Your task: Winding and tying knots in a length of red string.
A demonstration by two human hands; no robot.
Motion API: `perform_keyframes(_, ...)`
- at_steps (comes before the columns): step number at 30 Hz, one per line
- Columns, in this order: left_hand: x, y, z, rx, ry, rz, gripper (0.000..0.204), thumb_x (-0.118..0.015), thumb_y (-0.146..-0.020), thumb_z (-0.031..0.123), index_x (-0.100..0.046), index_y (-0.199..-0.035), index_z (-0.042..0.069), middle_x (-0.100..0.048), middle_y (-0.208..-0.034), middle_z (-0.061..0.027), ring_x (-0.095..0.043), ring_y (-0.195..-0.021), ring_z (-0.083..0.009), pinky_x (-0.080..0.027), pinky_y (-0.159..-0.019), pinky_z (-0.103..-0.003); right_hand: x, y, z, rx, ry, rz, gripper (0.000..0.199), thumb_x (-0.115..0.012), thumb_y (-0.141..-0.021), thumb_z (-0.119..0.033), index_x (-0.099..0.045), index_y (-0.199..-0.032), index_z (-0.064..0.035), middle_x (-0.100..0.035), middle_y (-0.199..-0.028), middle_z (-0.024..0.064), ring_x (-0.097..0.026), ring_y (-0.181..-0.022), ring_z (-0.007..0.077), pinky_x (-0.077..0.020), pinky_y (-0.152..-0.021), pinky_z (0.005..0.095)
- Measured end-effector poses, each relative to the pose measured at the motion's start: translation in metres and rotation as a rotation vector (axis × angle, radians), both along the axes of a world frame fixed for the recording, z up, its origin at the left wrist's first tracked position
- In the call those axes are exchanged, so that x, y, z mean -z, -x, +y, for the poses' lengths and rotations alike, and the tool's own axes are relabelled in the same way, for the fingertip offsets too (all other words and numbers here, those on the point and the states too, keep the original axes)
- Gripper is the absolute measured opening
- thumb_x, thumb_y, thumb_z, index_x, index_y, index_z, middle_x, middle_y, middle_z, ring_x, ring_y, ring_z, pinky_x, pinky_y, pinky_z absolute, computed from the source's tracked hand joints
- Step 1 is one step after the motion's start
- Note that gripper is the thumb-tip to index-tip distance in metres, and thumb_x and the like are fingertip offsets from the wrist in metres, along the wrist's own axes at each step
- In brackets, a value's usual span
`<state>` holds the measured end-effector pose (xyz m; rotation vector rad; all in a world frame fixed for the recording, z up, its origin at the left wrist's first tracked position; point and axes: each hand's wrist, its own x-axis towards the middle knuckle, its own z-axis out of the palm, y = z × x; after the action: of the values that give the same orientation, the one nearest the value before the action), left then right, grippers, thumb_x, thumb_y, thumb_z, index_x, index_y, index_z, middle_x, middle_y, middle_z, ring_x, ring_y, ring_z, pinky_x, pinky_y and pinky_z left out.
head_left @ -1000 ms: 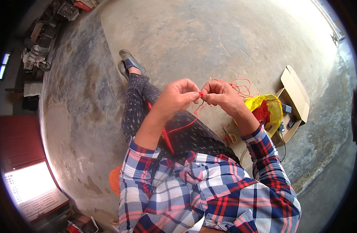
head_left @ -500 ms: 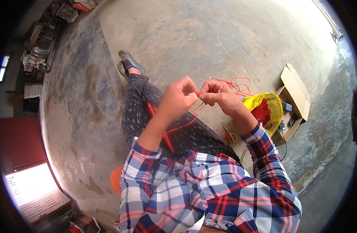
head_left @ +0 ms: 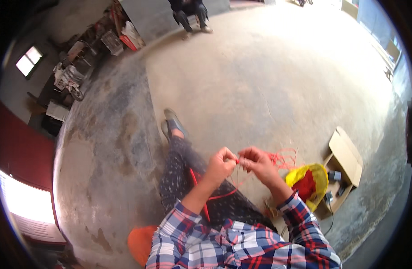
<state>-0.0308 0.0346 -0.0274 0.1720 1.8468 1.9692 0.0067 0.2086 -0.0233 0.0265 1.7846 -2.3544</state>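
Note:
Above my lap, my left hand [head_left: 221,167] and my right hand [head_left: 259,166] meet, fingertips pinched on a small red bit of cord [head_left: 237,161]. What they form at that spot is too small to make out. A strand of the red cord hangs below and crosses my dark speckled trousers. More of the cord lies in a loose tangle [head_left: 283,158] on the floor beyond my right hand. Across my thigh rests a long, narrow red thing [head_left: 206,210], partly hidden behind my left forearm.
At my right, a yellow bag [head_left: 323,180] holds red material, beside an open cardboard box [head_left: 346,157] with small dark items and a cable. Blurred scissors [head_left: 271,209] lie near my right forearm. Far off, a person [head_left: 190,15] sits; clutter and a motorbike [head_left: 67,80] line the left wall.
My view has tilted up, so hands and legs sit lower in the picture and the seated person has appeared. Both hands stay pinched together on the red cord.

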Motion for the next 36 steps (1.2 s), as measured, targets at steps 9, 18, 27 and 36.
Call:
perform_keyframes(9,-0.034,-0.016,0.007,-0.068,0.508,0.565,0.012,-0.058,-0.077,0.001,-0.055,-0.088,0.005,-0.061,-0.075,-0.0134,-0.061,-0.064,-0.0268,-0.048,-0.059,-0.035,0.009,0.002,-0.002,-0.121,-0.028,-0.041,0.012,-0.069,-0.086,-0.009,-0.059,-0.088,-0.0038,-0.059,-0.079,-0.0029,-0.052,-0.068,0.0037,-0.0416,-0.058,0.0190)
perform_keyframes(18,-0.034,-0.019,0.011,-0.039,0.469,0.816,0.014,-0.055,-0.077,-0.001,-0.054,-0.090,0.003,-0.062,-0.083,-0.0168,-0.063,-0.070,-0.0306,-0.050,-0.062,-0.037,0.005,-0.005,0.001,-0.094,0.125,-0.009,0.012,-0.070,-0.084,-0.011,-0.060,-0.083,-0.0050,-0.059,-0.075,-0.0016,-0.050,-0.063,0.0049,-0.0390,-0.056,0.0201)
perform_keyframes(27,-0.030,-0.018,0.008,0.051,0.414,0.453,0.010,-0.060,-0.077,0.002,-0.061,-0.087,0.001,-0.066,-0.080,-0.0119,-0.065,-0.073,-0.0192,-0.051,-0.066,-0.031,0.017,-0.012,0.002,0.012,0.125,0.013,0.011,-0.068,-0.083,-0.011,-0.060,-0.082,-0.0036,-0.061,-0.073,0.0020,-0.051,-0.062,0.0062,-0.0387,-0.056,0.0199)
perform_keyframes(36,-0.026,-0.018,0.007,0.076,0.401,0.474,0.012,-0.060,-0.075,0.006,-0.062,-0.085,0.001,-0.066,-0.079,-0.0109,-0.064,-0.072,-0.0192,-0.051,-0.065,-0.032,0.026,-0.015,0.002,-0.076,0.190,-0.045,0.007,-0.065,-0.080,-0.009,-0.059,-0.080,-0.0041,-0.061,-0.073,0.0015,-0.051,-0.062,0.0060,-0.0398,-0.056,0.0203)
